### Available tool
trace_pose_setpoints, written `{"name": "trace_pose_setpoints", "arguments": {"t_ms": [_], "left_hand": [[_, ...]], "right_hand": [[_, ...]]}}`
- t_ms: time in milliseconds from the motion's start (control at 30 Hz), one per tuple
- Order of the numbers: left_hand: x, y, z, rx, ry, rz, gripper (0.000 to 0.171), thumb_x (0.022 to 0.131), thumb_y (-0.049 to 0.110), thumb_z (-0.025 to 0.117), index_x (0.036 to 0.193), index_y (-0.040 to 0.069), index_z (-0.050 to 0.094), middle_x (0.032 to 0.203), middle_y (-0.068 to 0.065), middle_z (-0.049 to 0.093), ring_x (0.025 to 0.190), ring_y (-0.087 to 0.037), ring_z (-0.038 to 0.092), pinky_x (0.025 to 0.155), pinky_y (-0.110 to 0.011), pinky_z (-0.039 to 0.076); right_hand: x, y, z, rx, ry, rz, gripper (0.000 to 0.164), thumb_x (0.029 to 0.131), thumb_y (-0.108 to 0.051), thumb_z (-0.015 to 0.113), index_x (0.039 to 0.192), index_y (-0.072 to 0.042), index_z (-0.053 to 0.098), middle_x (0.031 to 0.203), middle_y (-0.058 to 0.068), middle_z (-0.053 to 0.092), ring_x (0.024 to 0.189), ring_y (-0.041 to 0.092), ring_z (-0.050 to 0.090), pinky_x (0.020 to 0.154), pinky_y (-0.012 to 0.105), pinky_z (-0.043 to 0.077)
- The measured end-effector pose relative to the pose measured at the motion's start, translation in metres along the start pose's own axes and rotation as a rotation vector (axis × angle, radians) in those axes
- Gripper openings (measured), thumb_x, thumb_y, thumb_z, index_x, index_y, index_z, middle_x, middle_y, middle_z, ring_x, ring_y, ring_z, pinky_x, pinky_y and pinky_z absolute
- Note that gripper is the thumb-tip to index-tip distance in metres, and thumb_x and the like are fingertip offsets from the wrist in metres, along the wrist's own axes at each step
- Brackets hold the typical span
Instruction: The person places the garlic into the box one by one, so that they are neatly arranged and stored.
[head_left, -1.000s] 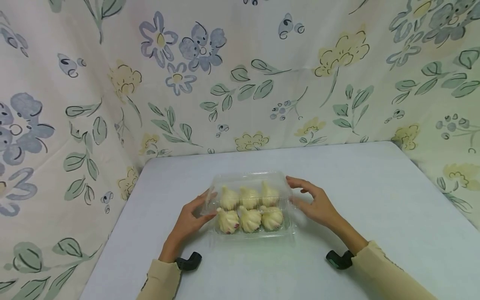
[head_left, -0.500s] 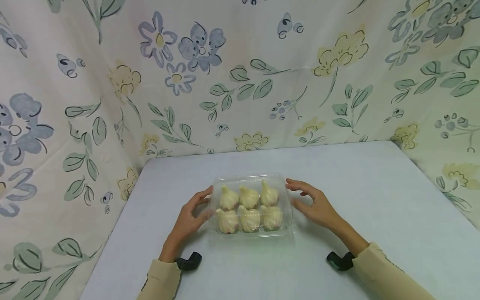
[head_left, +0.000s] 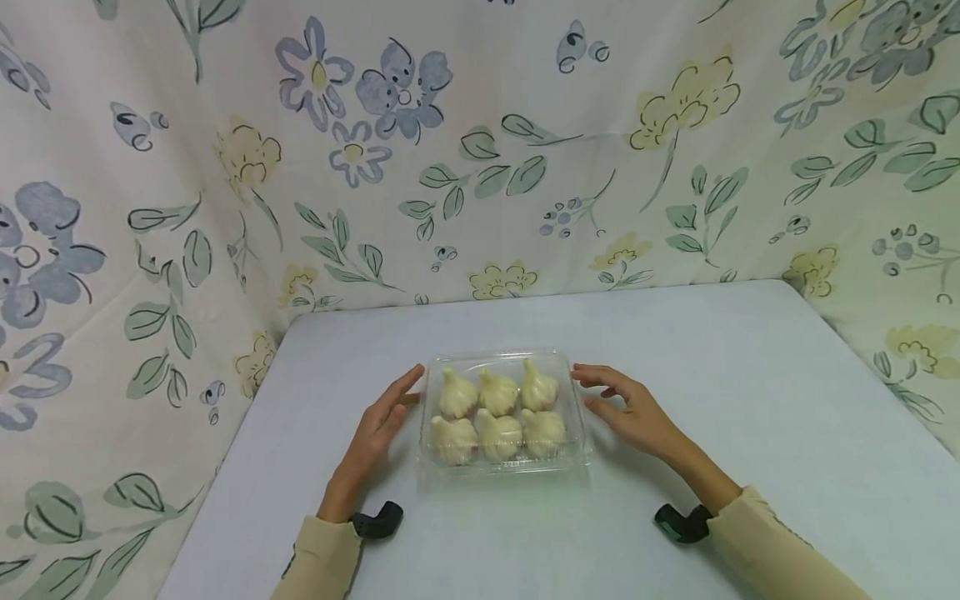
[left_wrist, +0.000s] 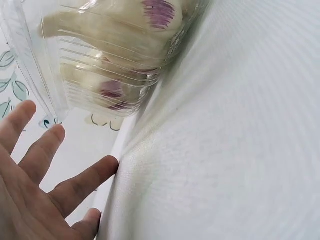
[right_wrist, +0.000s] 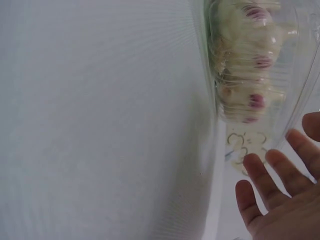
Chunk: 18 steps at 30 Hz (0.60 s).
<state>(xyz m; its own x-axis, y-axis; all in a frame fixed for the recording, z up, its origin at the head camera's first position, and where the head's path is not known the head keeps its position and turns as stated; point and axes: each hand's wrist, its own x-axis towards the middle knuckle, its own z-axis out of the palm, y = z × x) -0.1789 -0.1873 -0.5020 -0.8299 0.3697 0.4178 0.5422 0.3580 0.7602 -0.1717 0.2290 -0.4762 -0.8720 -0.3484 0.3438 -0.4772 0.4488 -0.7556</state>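
A clear plastic clamshell container (head_left: 506,470) lies on the white table, its lid down over it. Through the plastic I see several garlic bulbs (head_left: 498,435) in two rows, cream with purple marks. My left hand (head_left: 381,423) is beside the container's left side, fingers extended; in the left wrist view the hand (left_wrist: 37,185) has spread fingers apart from the plastic. To the right of the container my right hand (head_left: 636,417) has relaxed fingers near its edge, and in the right wrist view the hand (right_wrist: 290,200) holds nothing. Whether the lid is latched I cannot tell.
The table (head_left: 720,367) has a white cover. A curtain (head_left: 480,167) with printed flowers and leaves hangs behind it and along both sides. A dark wrist device (head_left: 378,522) sits at my left wrist, with another dark device (head_left: 682,523) at the right.
The container's lid, raised and tilted a second ago, has come down over the garlic bulbs. My left fingers have let go of it and straightened; my right hand has barely moved.
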Motion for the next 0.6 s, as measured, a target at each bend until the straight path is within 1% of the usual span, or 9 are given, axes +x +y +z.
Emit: {"name": "trace_pose_setpoints", "arguments": {"t_ms": [33, 100, 133, 167, 200, 300, 367, 500, 600], "left_hand": [[0.000, 0.000, 0.000, 0.010, -0.004, 0.004, 0.052, 0.111, 0.033, 0.040, 0.160, 0.016, 0.035, 0.164, -0.010, 0.039, 0.128, -0.040, 0.061, 0.114, -0.063, 0.037], [-0.001, 0.000, 0.001, 0.021, -0.020, 0.013, 0.068, 0.106, 0.056, 0.041, 0.160, 0.016, 0.034, 0.165, -0.010, 0.037, 0.129, -0.044, 0.059, 0.108, -0.077, 0.031], [-0.001, 0.000, 0.001, 0.026, -0.024, 0.017, 0.079, 0.101, 0.067, 0.042, 0.160, 0.016, 0.035, 0.165, -0.010, 0.036, 0.129, -0.045, 0.059, 0.107, -0.079, 0.030], [0.000, -0.001, 0.002, 0.028, -0.027, 0.019, 0.086, 0.097, 0.074, 0.042, 0.160, 0.015, 0.034, 0.165, -0.010, 0.036, 0.128, -0.046, 0.059, 0.107, -0.080, 0.028], [0.000, -0.001, 0.002, 0.028, -0.030, 0.022, 0.091, 0.094, 0.077, 0.043, 0.160, 0.015, 0.034, 0.165, -0.011, 0.035, 0.128, -0.047, 0.059, 0.107, -0.080, 0.028], [0.000, 0.000, 0.002, 0.025, -0.032, 0.028, 0.097, 0.091, 0.079, 0.046, 0.160, 0.013, 0.034, 0.166, -0.012, 0.034, 0.127, -0.047, 0.059, 0.108, -0.080, 0.028], [0.000, 0.000, 0.001, 0.021, -0.036, 0.022, 0.097, 0.090, 0.079, 0.049, 0.160, 0.014, 0.034, 0.166, -0.010, 0.033, 0.128, -0.047, 0.059, 0.109, -0.078, 0.029], [0.000, 0.003, 0.001, 0.011, -0.050, -0.009, 0.095, 0.089, 0.076, 0.054, 0.161, 0.018, 0.033, 0.168, -0.005, 0.031, 0.131, -0.044, 0.057, 0.111, -0.077, 0.028], [0.000, 0.004, 0.002, 0.007, -0.056, -0.025, 0.091, 0.091, 0.071, 0.058, 0.161, 0.019, 0.032, 0.168, -0.005, 0.031, 0.131, -0.044, 0.057, 0.111, -0.077, 0.027]], "right_hand": [[0.000, -0.001, 0.000, 0.000, -0.004, 0.008, 0.038, 0.100, -0.008, 0.063, 0.137, -0.012, 0.062, 0.147, 0.011, 0.058, 0.122, 0.026, 0.062, 0.090, 0.027, 0.050], [-0.001, -0.002, -0.001, -0.008, -0.019, 0.019, 0.040, 0.099, -0.012, 0.065, 0.139, -0.013, 0.061, 0.149, 0.010, 0.056, 0.125, 0.024, 0.060, 0.092, 0.030, 0.051], [-0.001, -0.003, -0.001, -0.016, -0.031, 0.026, 0.043, 0.098, -0.014, 0.066, 0.141, -0.013, 0.059, 0.151, 0.010, 0.055, 0.127, 0.025, 0.059, 0.094, 0.033, 0.051], [-0.002, -0.005, -0.001, -0.022, -0.046, 0.034, 0.047, 0.097, -0.016, 0.068, 0.142, -0.013, 0.058, 0.153, 0.010, 0.052, 0.130, 0.026, 0.057, 0.095, 0.037, 0.051], [-0.002, -0.006, -0.002, -0.032, -0.062, 0.041, 0.052, 0.095, -0.019, 0.071, 0.144, -0.014, 0.056, 0.155, 0.010, 0.050, 0.132, 0.026, 0.055, 0.097, 0.040, 0.050], [-0.003, -0.010, -0.002, -0.047, -0.109, 0.054, 0.069, 0.087, -0.023, 0.077, 0.150, -0.014, 0.049, 0.159, 0.011, 0.044, 0.135, 0.031, 0.053, 0.099, 0.052, 0.048], [-0.004, -0.011, -0.002, -0.049, -0.128, 0.059, 0.077, 0.083, -0.024, 0.081, 0.152, -0.014, 0.047, 0.160, 0.012, 0.042, 0.136, 0.034, 0.052, 0.100, 0.057, 0.047], [-0.005, -0.011, -0.002, -0.046, -0.142, 0.066, 0.087, 0.078, -0.026, 0.086, 0.153, -0.014, 0.044, 0.161, 0.011, 0.041, 0.137, 0.035, 0.051, 0.102, 0.059, 0.046], [-0.005, -0.010, -0.001, -0.054, -0.144, 0.079, 0.092, 0.076, -0.027, 0.088, 0.155, -0.015, 0.041, 0.161, 0.009, 0.040, 0.136, 0.034, 0.051, 0.102, 0.059, 0.046]]}}
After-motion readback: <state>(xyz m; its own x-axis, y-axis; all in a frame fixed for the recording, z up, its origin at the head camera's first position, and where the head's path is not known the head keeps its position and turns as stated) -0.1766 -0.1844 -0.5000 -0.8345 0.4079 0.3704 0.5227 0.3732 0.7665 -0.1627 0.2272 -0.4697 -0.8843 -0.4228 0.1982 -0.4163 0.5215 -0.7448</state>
